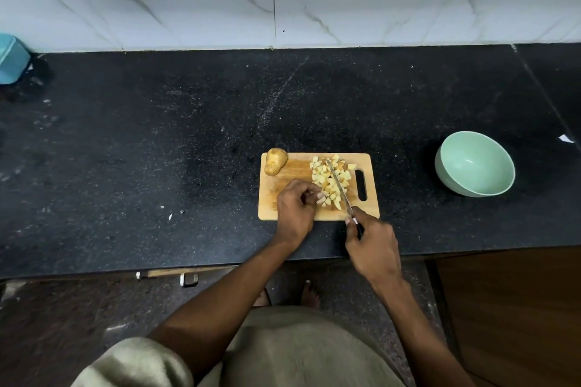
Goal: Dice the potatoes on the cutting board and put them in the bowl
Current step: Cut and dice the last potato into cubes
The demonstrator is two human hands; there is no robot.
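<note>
A wooden cutting board lies on the black counter. A whole unpeeled potato rests at its far left corner. A pile of diced potato pieces covers the board's right half. My right hand grips a knife by its dark handle, with the blade lying across the pile. My left hand rests on the board's near side, fingers curled against potato pieces at the pile's near edge. A pale green bowl stands to the right of the board and looks to hold nothing.
The black stone counter runs wide to the left and behind the board. A blue container sits at the far left by the marble wall. The counter's front edge lies just below my hands, with a drawer handle under it.
</note>
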